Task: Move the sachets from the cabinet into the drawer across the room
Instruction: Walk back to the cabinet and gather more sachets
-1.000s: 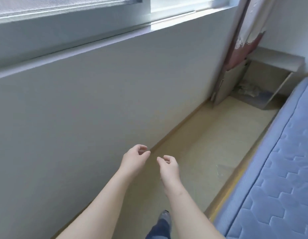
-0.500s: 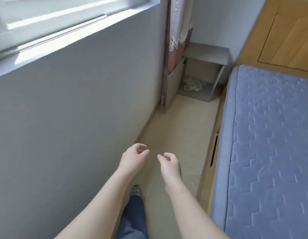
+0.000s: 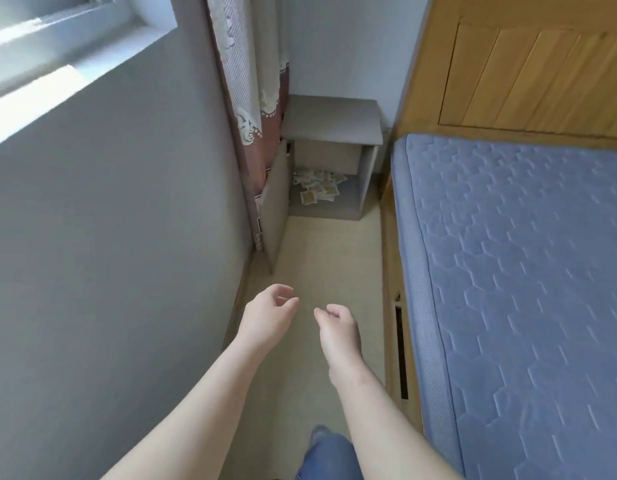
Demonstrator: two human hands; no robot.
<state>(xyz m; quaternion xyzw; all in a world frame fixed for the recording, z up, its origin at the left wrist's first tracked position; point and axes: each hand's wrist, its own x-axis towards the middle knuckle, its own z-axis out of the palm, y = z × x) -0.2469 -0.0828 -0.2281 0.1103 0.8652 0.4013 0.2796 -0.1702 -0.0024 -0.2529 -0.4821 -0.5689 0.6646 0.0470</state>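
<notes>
Hovering over the pale floor (image 3: 321, 258), the left hand (image 3: 267, 318) and the right hand (image 3: 340, 329) are held out side by side, near each other but apart, with both bare forearms (image 3: 203, 403) stretching up from the bottom edge. The fingers (image 3: 283, 290) of each hand are loosely curled toward the palm and hold nothing. Straight ahead, at the far end of the narrow strip of floor, a low grey cabinet (image 3: 331, 121) stands in the corner, its door (image 3: 277, 209) swung open toward the left. The sachets (image 3: 317, 187) lie in a loose, scattered heap low inside the cabinet, pale with yellowish faces, well apart from both hands. A patterned curtain (image 3: 246, 98) hangs just left of the cabinet, beside the grey wall (image 3: 109, 237) under a bright window sill (image 3: 40, 91). To the right runs a blue quilted mattress (image 3: 525, 271) on a wooden bed frame (image 3: 388, 271) with a dark slot (image 3: 400, 351) in its side, and a wooden headboard (image 3: 528, 64) rises behind. A blue trouser leg (image 3: 329, 457) and a shoe tip (image 3: 319, 432) show below between the arms.
</notes>
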